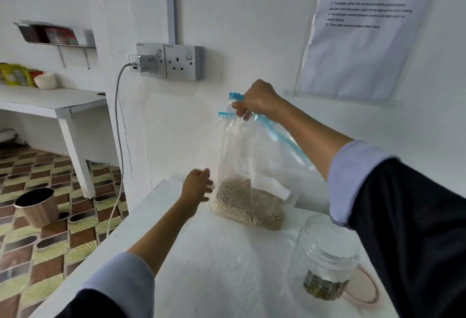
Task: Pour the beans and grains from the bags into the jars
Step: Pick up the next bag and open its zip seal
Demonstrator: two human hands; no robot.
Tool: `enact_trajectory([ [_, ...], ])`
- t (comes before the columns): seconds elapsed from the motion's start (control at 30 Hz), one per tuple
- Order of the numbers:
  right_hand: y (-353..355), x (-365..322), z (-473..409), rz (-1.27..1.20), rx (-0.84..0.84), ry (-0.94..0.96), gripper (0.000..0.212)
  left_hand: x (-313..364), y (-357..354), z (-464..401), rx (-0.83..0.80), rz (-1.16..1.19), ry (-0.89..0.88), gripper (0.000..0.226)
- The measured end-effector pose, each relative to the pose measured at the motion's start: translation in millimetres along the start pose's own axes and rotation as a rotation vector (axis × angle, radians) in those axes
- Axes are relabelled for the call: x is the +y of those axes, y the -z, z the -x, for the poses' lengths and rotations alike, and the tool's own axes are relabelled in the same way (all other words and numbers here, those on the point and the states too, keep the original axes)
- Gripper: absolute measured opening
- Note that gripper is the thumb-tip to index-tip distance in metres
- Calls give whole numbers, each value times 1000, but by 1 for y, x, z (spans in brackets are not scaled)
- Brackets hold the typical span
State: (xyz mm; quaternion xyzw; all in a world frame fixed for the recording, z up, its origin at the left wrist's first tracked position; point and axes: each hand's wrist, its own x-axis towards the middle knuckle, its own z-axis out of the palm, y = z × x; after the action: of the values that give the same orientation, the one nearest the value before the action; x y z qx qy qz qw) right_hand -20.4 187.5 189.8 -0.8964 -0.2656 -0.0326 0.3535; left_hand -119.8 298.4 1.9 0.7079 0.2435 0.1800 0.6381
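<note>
Bag: the clear bag point(248, 164) stands tall in the middle of the frame, its long side going up and down. Its blue zip top point(274, 132) is up, and it slants down toward the right.
Grains: the pale grains point(248, 204) sit in a heap at the bottom of the bag, which rests on the white table point(214, 267).
Right hand: the right hand point(257, 99) is just above the middle of the frame. Its fingers are curled tight and pinch the top edge of the bag by the blue zip.
Left hand: the left hand point(198, 188) is at the bag's lower left corner. Its fingers are spread out and look blurry. They are right at the bag, but it is hard to say if they touch it.
Jar: a clear jar point(325, 259) stands on the table at the lower right, with no lid on. A little bit of something brownish lies at its bottom.
Wall: a white wall is behind the table. A grey socket point(182, 62) is on it, with a charger point(141, 63) plugged in beside it and a cable point(118, 126) hanging down.
Paper: a printed sheet point(365, 30) is stuck on the wall at the upper right. Its words are too blurry to read.
Floor: a patterned tile floor point(30, 242) is at the lower left, with a round bin point(37, 206) on it.
Shelf: a white shelf table point(50, 102) is at the left edge.
</note>
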Motion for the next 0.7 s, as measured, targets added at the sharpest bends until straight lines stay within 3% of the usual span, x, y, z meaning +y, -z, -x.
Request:
enact_trajectory([
  [0.1,13,-1,3,-28,31,78,25,-43,3,-5,-63,86,346,36],
  [0.17,21,5,5,-84,64,116,26,-57,1,-6,-164,239,457,46],
  [0.27,27,11,7,-110,82,120,26,-60,-8,-7,-169,487,505,41],
  [0.43,26,9,16,-124,56,131,27,-69,-15,-10,-62,690,583,33],
  [0.7,23,3,25,-57,-63,59,19,-75,-13,-12,-65,786,639,28],
])
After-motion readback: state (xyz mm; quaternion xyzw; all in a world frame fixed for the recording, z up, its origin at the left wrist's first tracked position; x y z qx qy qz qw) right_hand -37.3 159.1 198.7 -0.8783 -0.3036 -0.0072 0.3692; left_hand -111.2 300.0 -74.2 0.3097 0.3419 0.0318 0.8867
